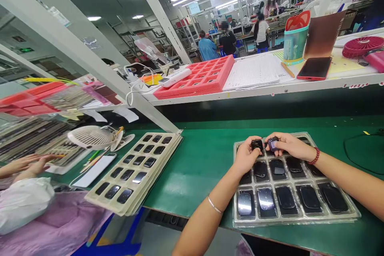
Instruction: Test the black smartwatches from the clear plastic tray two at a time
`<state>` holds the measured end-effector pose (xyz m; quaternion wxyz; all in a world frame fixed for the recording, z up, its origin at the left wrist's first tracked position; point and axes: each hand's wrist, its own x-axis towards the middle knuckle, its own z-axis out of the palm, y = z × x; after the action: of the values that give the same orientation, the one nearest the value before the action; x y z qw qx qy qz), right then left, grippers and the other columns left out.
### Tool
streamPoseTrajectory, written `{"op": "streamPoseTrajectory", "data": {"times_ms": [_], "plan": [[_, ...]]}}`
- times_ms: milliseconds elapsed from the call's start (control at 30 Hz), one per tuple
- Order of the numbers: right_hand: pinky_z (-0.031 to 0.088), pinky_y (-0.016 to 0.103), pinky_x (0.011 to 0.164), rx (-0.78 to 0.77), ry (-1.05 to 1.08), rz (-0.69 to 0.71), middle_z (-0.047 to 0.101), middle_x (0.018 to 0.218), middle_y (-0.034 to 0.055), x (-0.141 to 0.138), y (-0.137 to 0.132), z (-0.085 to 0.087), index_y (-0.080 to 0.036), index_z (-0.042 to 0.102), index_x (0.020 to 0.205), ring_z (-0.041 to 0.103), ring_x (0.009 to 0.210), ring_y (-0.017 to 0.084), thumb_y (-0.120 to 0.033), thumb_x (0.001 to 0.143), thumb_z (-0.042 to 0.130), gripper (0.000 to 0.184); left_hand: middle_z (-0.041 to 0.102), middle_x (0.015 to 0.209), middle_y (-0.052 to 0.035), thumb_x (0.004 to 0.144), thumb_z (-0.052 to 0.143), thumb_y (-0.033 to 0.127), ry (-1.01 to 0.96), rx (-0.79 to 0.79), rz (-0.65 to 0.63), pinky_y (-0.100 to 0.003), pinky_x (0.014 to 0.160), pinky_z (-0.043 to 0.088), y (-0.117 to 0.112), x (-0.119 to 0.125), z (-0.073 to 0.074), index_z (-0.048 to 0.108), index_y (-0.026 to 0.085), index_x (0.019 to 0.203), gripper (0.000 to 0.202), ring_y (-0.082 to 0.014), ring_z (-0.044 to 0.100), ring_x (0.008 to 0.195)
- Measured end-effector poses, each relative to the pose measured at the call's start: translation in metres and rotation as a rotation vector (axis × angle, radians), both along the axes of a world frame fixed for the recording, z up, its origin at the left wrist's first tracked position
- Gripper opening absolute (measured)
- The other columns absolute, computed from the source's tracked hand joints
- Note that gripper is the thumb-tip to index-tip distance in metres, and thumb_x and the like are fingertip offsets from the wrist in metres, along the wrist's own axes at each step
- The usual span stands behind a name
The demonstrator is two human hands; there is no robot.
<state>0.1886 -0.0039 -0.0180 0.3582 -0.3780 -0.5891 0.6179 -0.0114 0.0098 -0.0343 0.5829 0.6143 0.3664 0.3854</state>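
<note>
Above the back rows of a clear plastic tray (240, 223), my two hands are close together. My left hand (247, 155) is closed on a small black watch-like case (257, 144), held between thumb and fingers. In my right hand (286, 146), thumb and fingers pinch a second small dark case (273, 144) with a pale marking on its face. The tray's pockets hold rows of dark, glossy, rounded-rectangular pieces, such as a black piece (285, 197) in the front row. Part of the back row is hidden under my hands.
To the left stands a stack of cream trays (120, 184) with dark pieces. A co-worker's hands (33, 164) are beyond a white fan (90, 138). The shelf above carries a red foam tray (207, 74), papers (255, 70) and a phone (315, 68). A black cable (357, 164) lies at right.
</note>
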Motion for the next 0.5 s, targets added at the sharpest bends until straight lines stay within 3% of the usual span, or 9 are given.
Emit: {"op": "streamPoseTrajectory", "data": {"times_ms": [500], "plan": [[0.049, 0.023, 0.059, 0.011, -0.008, 0.018, 0.065, 0.093, 0.007, 0.0006, 0.0009, -0.0027, -0.015, 0.056, 0.104, 0.055, 0.058, 0.008, -0.034, 0.085, 0.055, 0.027, 0.063, 0.092, -0.0058, 0.073, 0.051, 0.01, 0.002, 0.006, 0.004, -0.028, 0.073, 0.051, 0.0001, -0.0003, -0.0006, 0.053, 0.015, 0.108, 0.035, -0.0136, 0.061, 0.075]]}}
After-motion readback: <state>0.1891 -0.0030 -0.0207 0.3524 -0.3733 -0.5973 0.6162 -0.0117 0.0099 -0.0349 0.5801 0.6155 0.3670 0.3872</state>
